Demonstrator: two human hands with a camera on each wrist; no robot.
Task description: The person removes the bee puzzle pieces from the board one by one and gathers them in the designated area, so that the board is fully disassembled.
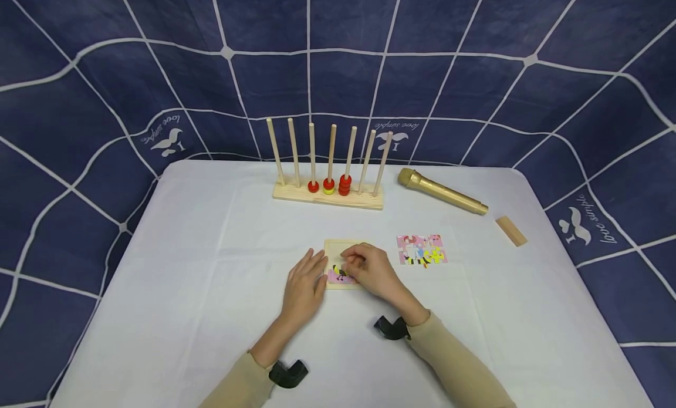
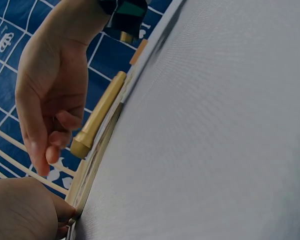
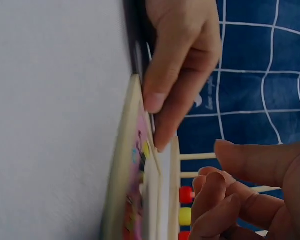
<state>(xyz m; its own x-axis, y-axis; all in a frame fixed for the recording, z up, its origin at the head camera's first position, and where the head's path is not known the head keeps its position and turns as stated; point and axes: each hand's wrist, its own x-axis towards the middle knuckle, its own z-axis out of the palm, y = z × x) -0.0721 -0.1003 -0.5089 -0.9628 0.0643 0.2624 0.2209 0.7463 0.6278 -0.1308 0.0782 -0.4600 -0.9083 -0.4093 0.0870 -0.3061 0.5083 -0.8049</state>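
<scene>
Beige sleeves (image 1: 456, 364) nearest. L hand (image 1: 304, 285), fingers near-straight, touches wood tray (image 1: 333, 247)'s raised edge, 9 o'clock; R hand (image 1: 371, 271), fingers loosely curled, hovers over tray. Flat pink puzzle pcs (image 1: 421, 250) at 3, pegged wood stand (image 1: 294, 193) at 12; creased white cloth (image 1: 211, 267) w/ room at 9.

head: bright, even light, soft shadows, wide-angle bend near edges | left wrist: dimmer, faint ripple pattern across white cloth (image 2: 215, 125) | right wrist: dim, wooden tray (image 3: 121, 150) blurred
</scene>
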